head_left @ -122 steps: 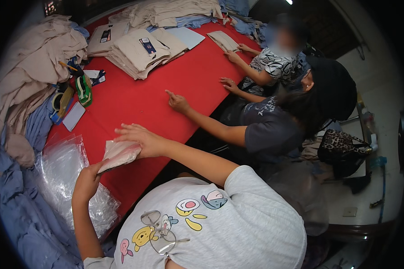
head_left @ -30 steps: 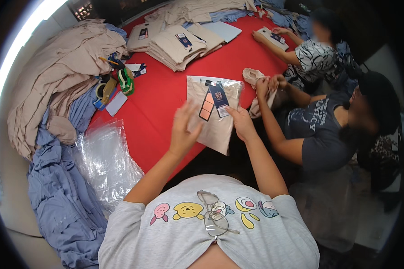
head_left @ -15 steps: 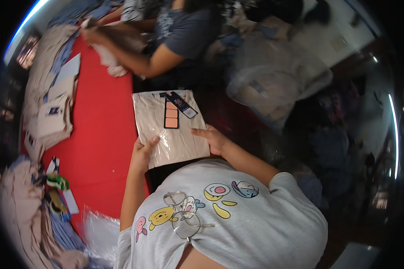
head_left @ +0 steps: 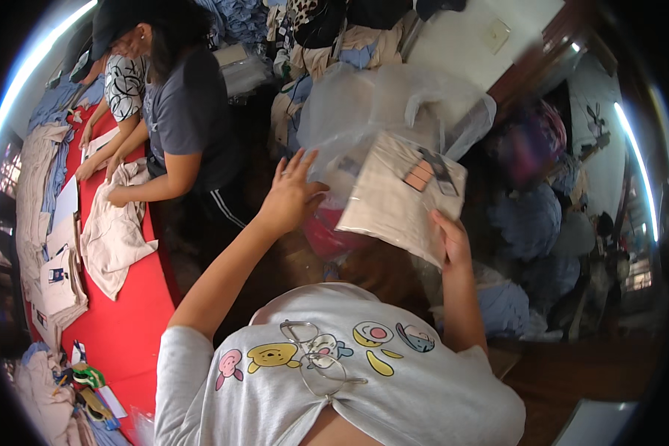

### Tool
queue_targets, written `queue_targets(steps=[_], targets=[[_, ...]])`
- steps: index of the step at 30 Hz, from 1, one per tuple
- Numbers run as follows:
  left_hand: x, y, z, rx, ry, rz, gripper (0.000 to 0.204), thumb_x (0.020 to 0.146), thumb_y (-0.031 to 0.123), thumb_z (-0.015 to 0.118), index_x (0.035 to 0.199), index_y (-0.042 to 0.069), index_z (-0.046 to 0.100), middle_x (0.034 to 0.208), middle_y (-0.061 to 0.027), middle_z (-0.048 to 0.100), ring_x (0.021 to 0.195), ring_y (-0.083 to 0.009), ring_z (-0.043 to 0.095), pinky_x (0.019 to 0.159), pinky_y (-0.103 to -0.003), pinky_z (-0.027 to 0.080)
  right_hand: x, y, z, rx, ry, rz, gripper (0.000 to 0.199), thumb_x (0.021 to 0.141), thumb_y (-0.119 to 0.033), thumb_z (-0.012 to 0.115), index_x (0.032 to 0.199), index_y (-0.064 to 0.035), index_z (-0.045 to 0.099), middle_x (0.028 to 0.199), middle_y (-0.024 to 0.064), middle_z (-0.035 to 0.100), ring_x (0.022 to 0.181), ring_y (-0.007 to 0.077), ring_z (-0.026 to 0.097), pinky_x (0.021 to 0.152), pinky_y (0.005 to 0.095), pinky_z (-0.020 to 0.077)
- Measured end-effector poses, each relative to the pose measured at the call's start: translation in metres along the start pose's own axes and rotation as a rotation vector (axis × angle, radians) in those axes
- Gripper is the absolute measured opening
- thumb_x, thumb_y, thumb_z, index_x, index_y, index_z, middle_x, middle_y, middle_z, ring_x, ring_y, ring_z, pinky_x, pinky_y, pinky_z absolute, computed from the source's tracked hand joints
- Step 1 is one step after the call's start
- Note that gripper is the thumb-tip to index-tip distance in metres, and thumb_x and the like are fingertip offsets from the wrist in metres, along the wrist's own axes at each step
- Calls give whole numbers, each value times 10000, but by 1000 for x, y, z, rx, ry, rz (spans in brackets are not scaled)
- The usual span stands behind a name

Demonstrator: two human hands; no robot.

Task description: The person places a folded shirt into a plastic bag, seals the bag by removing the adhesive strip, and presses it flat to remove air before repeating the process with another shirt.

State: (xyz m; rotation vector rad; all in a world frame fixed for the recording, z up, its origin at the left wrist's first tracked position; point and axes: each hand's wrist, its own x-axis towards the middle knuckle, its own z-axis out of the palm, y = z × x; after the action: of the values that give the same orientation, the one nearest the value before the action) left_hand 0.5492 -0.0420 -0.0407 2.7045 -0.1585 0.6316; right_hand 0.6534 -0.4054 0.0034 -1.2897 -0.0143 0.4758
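My right hand (head_left: 452,238) grips the lower right edge of a folded beige garment in a clear plastic sleeve (head_left: 390,197), thumb on top. A dark hang tag (head_left: 446,178) and a dark-edged strip of orange-pink squares (head_left: 418,175) lie near its upper edge. The package is tilted in the air before a large translucent plastic bag (head_left: 342,100), whose contents are mostly hidden. To the left of the package, my left hand (head_left: 293,195) is empty, its fingers spread near the bag's side.
On my left runs a red-covered table (head_left: 126,327) with a stack of folded beige garments (head_left: 63,286) and a green tape roll (head_left: 89,375). Two people work at its far end; one handles a loose beige garment (head_left: 115,230). Bundles of blue cloth (head_left: 528,223) lie at right.
My left hand has let go of the package and opened. My right hand has carried it to the right, toward the plastic bag. My view has turned right.
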Motion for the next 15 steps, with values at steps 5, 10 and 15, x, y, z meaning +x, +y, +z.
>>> queue_targets(steps=[5,10,15], targets=[[145,-39,65,244,-183,-183,525,879,100,730,1398,35,692,1695,-243,398,1298,-441,663,1049,-495,587,89,-39,-45,14,-45,-3,509,978,-126,778,1429,49,621,1289,133,734,1136,243,739,964,389,601],[242,-30,-22,-5,398,-140,601,862,-2,652,1454,-43,559,1676,-171,441,1242,-443,671,1004,-498,592,240,-46,-12,169,-63,20,494,993,-123,762,1431,46,609,1351,145,707,1228,263,700,1012,415,591],[240,-23,-46,7,343,-87,766,903,29,664,1631,-2,428,1710,-167,424,1468,-369,541,1185,-444,499,471,-22,64,293,229,-81,401,1062,-148,682,1391,76,630,1340,206,710,1240,325,703,1033,477,610]])
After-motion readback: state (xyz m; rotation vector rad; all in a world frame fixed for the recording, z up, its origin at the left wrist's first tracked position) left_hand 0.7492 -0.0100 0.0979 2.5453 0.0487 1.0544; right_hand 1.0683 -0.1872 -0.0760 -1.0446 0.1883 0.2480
